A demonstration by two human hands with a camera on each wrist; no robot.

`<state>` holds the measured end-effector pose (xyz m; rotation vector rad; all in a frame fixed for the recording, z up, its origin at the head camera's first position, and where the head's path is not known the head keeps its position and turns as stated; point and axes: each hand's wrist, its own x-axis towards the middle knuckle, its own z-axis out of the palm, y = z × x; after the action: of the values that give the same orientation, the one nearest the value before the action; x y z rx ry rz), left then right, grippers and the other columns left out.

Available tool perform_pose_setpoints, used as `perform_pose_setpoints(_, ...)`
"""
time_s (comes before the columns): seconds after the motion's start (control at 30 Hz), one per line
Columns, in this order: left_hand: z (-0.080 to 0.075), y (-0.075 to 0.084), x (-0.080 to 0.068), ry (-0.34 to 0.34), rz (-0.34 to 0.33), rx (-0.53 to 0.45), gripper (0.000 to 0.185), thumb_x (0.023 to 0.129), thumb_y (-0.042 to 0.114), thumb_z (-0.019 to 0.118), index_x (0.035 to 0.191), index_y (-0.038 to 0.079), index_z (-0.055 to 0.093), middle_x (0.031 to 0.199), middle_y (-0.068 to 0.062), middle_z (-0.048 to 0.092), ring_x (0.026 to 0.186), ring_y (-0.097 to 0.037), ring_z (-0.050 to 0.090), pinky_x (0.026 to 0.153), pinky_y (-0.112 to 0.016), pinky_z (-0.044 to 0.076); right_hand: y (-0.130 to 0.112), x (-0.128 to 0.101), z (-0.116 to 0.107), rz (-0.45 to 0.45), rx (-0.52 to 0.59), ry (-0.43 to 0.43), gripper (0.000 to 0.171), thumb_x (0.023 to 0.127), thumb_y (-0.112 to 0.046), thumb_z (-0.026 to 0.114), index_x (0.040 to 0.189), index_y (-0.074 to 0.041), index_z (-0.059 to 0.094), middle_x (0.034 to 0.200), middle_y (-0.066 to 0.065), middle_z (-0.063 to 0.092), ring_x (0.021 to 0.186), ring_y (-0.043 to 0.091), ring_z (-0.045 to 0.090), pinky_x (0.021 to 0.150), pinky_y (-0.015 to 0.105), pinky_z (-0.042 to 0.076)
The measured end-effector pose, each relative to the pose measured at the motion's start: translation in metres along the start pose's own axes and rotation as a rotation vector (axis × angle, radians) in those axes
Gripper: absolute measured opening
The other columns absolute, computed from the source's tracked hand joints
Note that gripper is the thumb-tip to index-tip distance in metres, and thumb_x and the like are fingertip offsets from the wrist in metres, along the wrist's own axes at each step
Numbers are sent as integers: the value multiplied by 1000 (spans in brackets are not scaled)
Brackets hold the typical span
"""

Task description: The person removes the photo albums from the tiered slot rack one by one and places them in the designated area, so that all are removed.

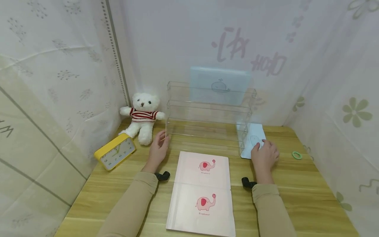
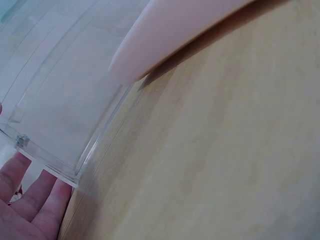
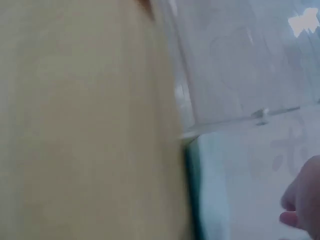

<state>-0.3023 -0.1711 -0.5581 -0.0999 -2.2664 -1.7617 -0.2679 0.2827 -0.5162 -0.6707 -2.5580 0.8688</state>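
Note:
A clear acrylic tiered rack (image 1: 207,128) stands at the back of the table. My left hand (image 1: 158,149) is at its left end; in the left wrist view, extended fingers (image 2: 37,200) lie against the outside of the clear side panel. My right hand (image 1: 265,156) is by the rack's right end, over a pale blue whale-cover book (image 1: 248,152) lying there. Its fingers are loosely bent, and nothing shows between thumb and fingertip in the blurred right wrist view. Another light blue whale-cover book (image 1: 202,79) leans upright at the rack's top tier.
Two pink elephant-cover books, a far one (image 1: 189,169) and a near one (image 1: 186,210), lie end to end before the rack. A white teddy bear (image 1: 145,115) and a yellow clock (image 1: 115,151) are on the left. A green ring (image 1: 297,155) lies on the right.

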Motion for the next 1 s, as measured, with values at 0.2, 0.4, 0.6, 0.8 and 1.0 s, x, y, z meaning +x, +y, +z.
perform_pose_setpoints(0.2, 0, 1, 2, -11, 4, -6, 47, 115, 20, 62, 159, 11, 53, 153, -23, 64, 138, -46, 67, 107, -59, 59, -44, 21, -18, -204, 239, 133, 42, 116, -24, 44, 142, 2, 64, 149, 31, 59, 141, 52, 53, 118, 66, 42)
perform_pose_setpoints(0.4, 0, 1, 3, -20, 8, -21, 47, 115, 20, 62, 160, 11, 53, 154, -25, 62, 141, -47, 65, 112, -63, 56, -100, 50, -51, -376, 349, 137, 49, 119, -36, 41, 146, 0, 60, 149, 25, 61, 145, 43, 55, 123, 60, 44)
perform_pose_setpoints(0.6, -2, 4, 2, -23, 19, -19, 47, 115, 24, 62, 158, 10, 54, 154, -26, 62, 142, -48, 64, 112, -64, 55, -168, 71, -81, -517, 344, 126, 56, 117, -44, 48, 153, -1, 56, 159, 21, 58, 154, 38, 50, 131, 54, 38)
perform_pose_setpoints(0.8, -3, 3, 2, -35, -8, -18, 48, 115, 27, 60, 161, 14, 52, 157, -23, 61, 145, -46, 62, 115, -63, 54, -216, 81, -89, -570, 310, 26, 70, 113, -52, 55, 167, -9, 42, 170, 15, 47, 160, 33, 43, 135, 50, 34)
perform_pose_setpoints(1.0, -3, 3, -1, -32, -25, -25, 49, 115, 24, 60, 161, 10, 51, 158, -24, 60, 146, -46, 61, 116, -63, 53, -237, 80, -88, -528, 329, -47, 75, 109, -57, 62, 169, -19, 40, 174, 7, 43, 164, 26, 38, 138, 43, 28)
